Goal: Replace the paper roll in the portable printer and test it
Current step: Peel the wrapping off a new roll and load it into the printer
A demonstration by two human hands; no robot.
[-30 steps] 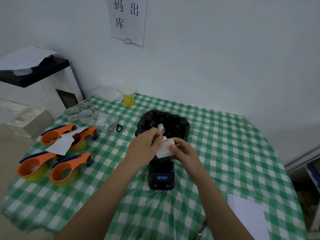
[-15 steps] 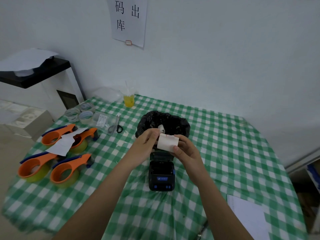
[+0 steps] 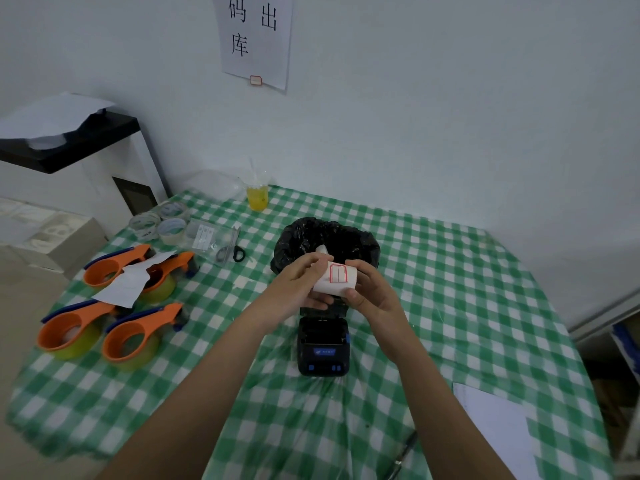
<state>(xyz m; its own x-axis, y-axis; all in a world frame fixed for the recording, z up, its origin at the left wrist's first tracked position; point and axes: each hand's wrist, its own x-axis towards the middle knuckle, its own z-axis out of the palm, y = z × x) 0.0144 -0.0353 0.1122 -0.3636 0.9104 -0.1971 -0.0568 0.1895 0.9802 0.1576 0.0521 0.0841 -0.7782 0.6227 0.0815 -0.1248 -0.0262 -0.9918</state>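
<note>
A white paper roll (image 3: 335,280) with a red-outlined label on its face is held between both hands, just above the printer. My left hand (image 3: 296,289) grips its left side and my right hand (image 3: 372,292) grips its right side. The small black portable printer (image 3: 323,344) with blue buttons lies on the green checked tablecloth (image 3: 450,289) right under the hands; its lid end is hidden by my fingers. Behind the roll stands a bin lined with a black bag (image 3: 327,239), with a pale item inside.
Several orange tape dispensers (image 3: 131,341) and a paper scrap (image 3: 126,284) lie at the left. Tape rolls (image 3: 171,228), scissors (image 3: 232,249) and a yellow drink cup (image 3: 257,195) sit at the back left. A white sheet (image 3: 495,424) and a pen (image 3: 401,455) lie at the front right.
The roll has been lifted slightly and turned in my hands, so the red-outlined label now faces up. Both hands stay on it above the printer.
</note>
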